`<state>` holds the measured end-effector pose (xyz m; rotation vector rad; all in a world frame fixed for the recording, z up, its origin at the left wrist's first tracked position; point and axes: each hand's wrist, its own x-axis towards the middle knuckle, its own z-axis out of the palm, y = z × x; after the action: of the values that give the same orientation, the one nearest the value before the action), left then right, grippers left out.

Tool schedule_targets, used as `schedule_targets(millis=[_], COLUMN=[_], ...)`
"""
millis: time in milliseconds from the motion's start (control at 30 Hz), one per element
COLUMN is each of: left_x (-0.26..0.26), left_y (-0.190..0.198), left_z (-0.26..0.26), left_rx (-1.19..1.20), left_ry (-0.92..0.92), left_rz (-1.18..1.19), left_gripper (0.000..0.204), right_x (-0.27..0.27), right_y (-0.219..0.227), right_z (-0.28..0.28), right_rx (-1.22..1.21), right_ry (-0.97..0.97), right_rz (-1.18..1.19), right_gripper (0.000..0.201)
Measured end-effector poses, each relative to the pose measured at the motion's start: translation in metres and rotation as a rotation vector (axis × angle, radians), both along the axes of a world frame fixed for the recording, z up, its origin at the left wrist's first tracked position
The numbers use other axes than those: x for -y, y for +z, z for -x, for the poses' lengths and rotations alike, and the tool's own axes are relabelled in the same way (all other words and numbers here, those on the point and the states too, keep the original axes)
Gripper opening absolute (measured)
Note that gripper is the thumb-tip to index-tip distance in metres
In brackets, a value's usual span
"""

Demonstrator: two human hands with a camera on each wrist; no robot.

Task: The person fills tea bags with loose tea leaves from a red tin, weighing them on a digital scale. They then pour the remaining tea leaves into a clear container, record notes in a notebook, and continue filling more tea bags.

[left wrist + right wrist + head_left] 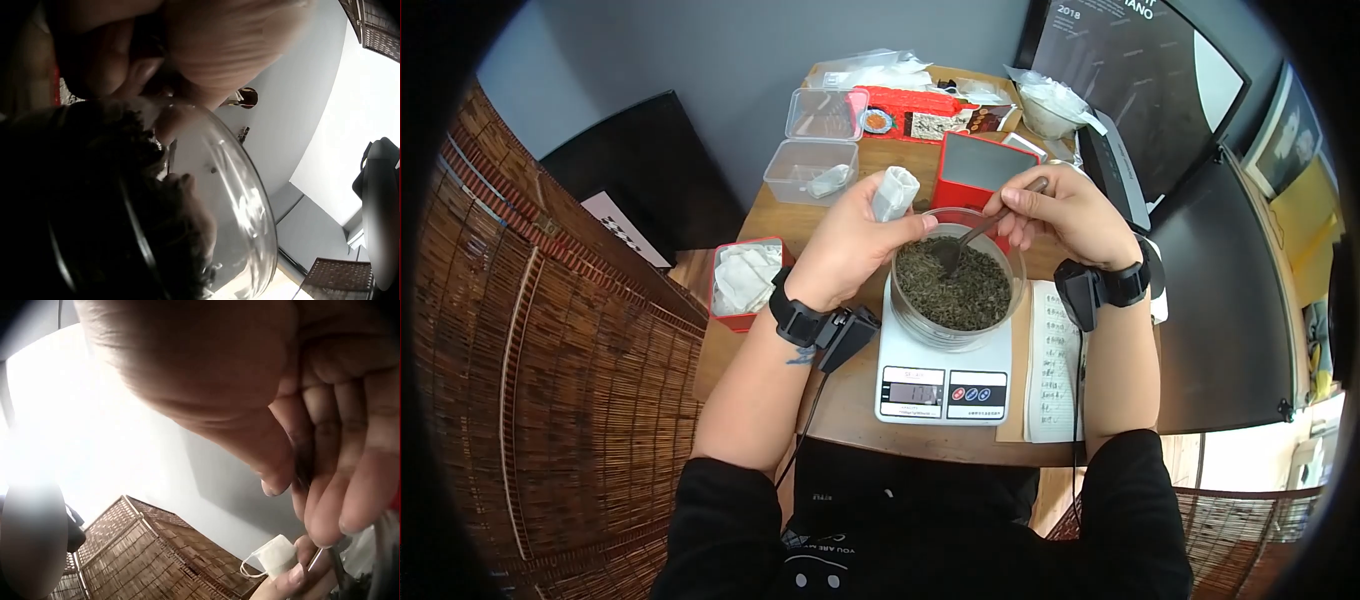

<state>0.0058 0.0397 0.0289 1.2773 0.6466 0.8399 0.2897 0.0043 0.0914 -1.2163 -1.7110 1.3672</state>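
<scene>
My left hand (pixel 850 245) holds an empty-looking white drawstring tea bag (pixel 894 194) upright beside the bowl's far left rim. Its mouth is round and open, and a loop of string hangs from the bag (pixel 275 555) in the right wrist view. Between thumb and fingers, my right hand (pixel 1080 212) pinches the handle of a dark spoon (pixel 976 233). The spoon's lower end is in dried, dark green tea leaves (pixel 955 290), which fill much of a clear bowl (pixel 1019 280). Under the bowl stands a white kitchen scale (pixel 895 352) with a lit display.
At the left, a red box (pixel 742 322) holds several white bags. Behind stand a clear plastic container (pixel 785 178) with its lid up and an open red box (pixel 985 165). A handwritten notebook (pixel 1052 385) lies right of the scale, near a large monitor (pixel 1140 100).
</scene>
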Motion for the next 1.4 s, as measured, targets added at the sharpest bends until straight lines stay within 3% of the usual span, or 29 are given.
schedule_targets(millis=[67, 167, 300, 467, 600, 900, 967, 1200, 1400], left_x=[0.002, 0.004, 0.004, 0.007, 0.013, 0.015, 0.017, 0.015, 0.013], left_y=[0.000, -0.001, 0.001, 0.005, 0.010, 0.013, 0.014, 0.010, 0.008], left_z=[-0.004, -0.005, 0.000, 0.000, -0.001, -0.001, -0.003, -0.002, 0.001], left_rx=[-0.045, -0.073, -0.198, -0.327, -0.345, -0.338, -0.315, -0.318, -0.247], left_ry=[0.134, 0.211, 0.196, 0.239, 0.235, 0.240, 0.266, 0.259, 0.177], left_rz=[-0.176, -0.316, -0.379, -0.581, -0.575, -0.707, -0.741, -0.769, -0.658], left_gripper=[0.019, 0.022, 0.028, 0.021, 0.020, 0.023, 0.024, 0.022, 0.026], right_x=[-0.004, -0.005, -0.006, -0.008, 0.000, 0.032, 0.044, 0.087, 0.098], right_y=[-0.004, -0.006, -0.008, -0.002, 0.008, 0.030, 0.036, 0.048, 0.058], right_z=[-0.006, -0.012, -0.020, -0.039, -0.039, 0.001, 0.011, 0.054, 0.062], right_rx=[-0.043, -0.238, -0.376, -0.490, -0.586, -0.380, -0.192, 0.028, 0.311], right_ry=[0.000, 0.023, -0.007, 0.006, 0.020, -0.152, -0.258, -0.381, -0.311], right_rz=[0.032, 0.115, 0.135, 0.098, 0.009, -0.153, -0.312, -0.598, -0.920], right_gripper=[0.033, 0.033, 0.031, 0.031, 0.034, 0.033, 0.030, 0.020, 0.017])
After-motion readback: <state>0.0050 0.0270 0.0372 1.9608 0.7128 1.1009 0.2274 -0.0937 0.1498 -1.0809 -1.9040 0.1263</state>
